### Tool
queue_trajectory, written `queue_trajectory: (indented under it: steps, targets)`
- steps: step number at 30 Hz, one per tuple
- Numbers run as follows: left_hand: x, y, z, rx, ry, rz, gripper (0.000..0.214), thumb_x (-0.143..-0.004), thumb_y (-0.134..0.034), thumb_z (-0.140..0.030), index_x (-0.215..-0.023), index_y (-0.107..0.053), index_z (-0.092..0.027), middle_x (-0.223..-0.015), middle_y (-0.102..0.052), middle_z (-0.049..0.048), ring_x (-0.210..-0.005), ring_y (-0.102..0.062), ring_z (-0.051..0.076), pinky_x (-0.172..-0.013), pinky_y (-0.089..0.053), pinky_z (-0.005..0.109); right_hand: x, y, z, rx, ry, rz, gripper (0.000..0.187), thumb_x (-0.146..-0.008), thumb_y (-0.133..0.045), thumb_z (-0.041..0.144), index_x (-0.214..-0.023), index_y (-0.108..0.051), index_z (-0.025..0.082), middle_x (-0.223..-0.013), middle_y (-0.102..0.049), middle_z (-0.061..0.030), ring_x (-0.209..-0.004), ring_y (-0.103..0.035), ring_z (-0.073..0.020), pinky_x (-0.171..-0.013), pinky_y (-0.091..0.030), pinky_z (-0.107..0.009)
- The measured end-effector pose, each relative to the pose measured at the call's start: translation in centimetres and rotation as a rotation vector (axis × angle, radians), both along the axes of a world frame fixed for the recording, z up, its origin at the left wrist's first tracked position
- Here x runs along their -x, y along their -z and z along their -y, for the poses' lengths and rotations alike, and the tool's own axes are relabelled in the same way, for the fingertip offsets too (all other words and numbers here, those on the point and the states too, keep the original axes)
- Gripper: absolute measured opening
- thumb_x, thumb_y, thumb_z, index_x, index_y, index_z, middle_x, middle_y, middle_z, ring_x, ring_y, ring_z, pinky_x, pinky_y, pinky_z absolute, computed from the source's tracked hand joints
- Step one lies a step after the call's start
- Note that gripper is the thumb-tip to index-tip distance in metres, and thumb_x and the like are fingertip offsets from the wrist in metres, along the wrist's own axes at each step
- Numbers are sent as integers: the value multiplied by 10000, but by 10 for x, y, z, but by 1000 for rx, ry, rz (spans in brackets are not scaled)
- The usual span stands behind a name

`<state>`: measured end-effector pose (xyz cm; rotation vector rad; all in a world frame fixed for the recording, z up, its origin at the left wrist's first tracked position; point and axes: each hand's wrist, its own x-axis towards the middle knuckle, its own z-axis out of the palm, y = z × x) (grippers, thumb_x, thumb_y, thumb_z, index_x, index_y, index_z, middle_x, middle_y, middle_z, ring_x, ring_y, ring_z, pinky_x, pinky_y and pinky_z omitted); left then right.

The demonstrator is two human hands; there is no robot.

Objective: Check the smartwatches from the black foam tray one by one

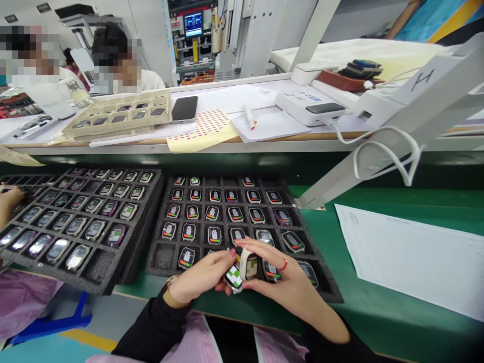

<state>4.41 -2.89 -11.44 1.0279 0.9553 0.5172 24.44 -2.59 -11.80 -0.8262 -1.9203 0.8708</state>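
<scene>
While two watches are pinched, one in the left hand, one in the right hand, a foam tray is flanked by another tray and paper sheet.

1. Two foam trays lie side by side on the desk before me: the left tray and the right tray, both with watch modules in their pockets.
2. My left hand and right hand meet over the right tray's near edge, holding two modules.
3. A paper sheet lies right of the trays.
4. Behind, a raised shelf carries a phone and a third tray.
</scene>
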Motion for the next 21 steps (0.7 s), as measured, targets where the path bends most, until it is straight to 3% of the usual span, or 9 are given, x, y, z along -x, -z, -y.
queue_trajectory:
  steps: [6, 9, 12, 17, 21]
  targets:
    - [1, -4, 0, -37, 61, -75, 703, -903, -335, -736, -1014, -692, -141, -677, -568, 7, -478, -469, 84, -463, -312, 225, -4, 0, 0, -23, 102, -29, 506, -885, -753, 401, -1346, -554, 338, -1243, -683, -36, -1193, -603, -261, -1081, -452, -426]
    - [-2, -4, 2, -14, 112, -53, 746, -882, -322, -769, -991, -699, -134, -648, -561, 7, -469, -456, 88, -462, -303, 233, -4, -1, 0, -42, 75, 2, 486, -894, -743, 396, -1338, -557, 336, -1265, -667, -40, -1227, -574, -253, -1079, -452, -408]
    - [-5, -5, 3, 4, 76, -5, 747, -877, -338, -769, -1000, -691, -123, -623, -551, 5, -468, -450, 91, -455, -289, 233, -3, -3, 0, -42, 6, 47, 463, -901, -735, 391, -1331, -572, 333, -1298, -642, -42, -1239, -562, -245, -1077, -456, -390]
    - [-7, -6, 1, 11, -44, -10, 547, -898, -470, -635, -1043, -656, -142, -698, -567, -2, -515, -508, 94, -468, -327, 211, -1, -3, 4, -36, -29, 73, 504, -876, -764, 388, -1344, -585, 332, -1323, -619, -50, -1207, -587, -255, -1060, -480, -396]
    - [-6, -9, 2, -42, -77, -50, 366, -926, -486, -482, -927, -644, -152, -737, -564, -7, -561, -512, 95, -522, -387, 217, -1, -1, 7, 32, 59, 103, 515, -869, -764, 333, -1351, -584, 313, -1299, -639, -59, -1202, -595, -277, -1043, -499, -430]
